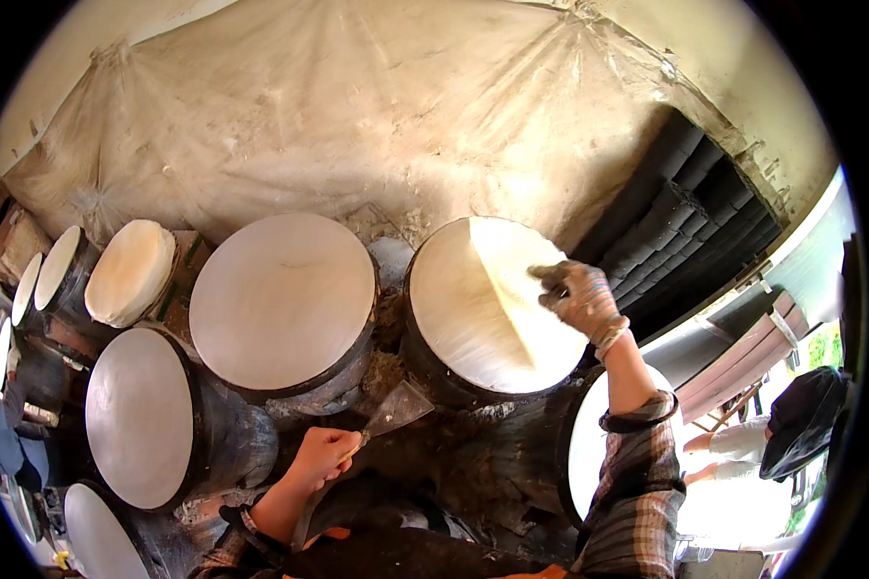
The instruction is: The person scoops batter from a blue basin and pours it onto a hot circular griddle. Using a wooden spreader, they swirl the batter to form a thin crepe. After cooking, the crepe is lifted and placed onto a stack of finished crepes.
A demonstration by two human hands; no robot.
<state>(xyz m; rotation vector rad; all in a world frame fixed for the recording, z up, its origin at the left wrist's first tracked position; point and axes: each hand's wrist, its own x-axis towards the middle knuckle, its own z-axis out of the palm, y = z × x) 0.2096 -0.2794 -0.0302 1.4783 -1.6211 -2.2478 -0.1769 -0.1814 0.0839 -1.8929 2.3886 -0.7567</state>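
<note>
My left hand (322, 454) is closed on the handle of a scraper with a wide triangular metal blade (404, 407). The blade points up and right, between two drum-shaped stoves. My right hand (579, 300), in a stained glove with dark fingertips, is over the right part of the round pale top (456, 304) of the far right stove. Its fingers are bent and blurred; whether they touch the surface or pinch anything cannot be made out. A bright area with a sharp slanting edge covers the right side of that top. Left of it stands another stove with a round whitish top (282, 300).
More drum stoves with pale tops (139, 418) stand at left and by my right forearm (623, 434). A stack of thin round sheets (130, 271) sits at far left. Black cylindrical briquettes (684, 217) are piled at right. A person (739, 441) is at right, another (7, 434) at left.
</note>
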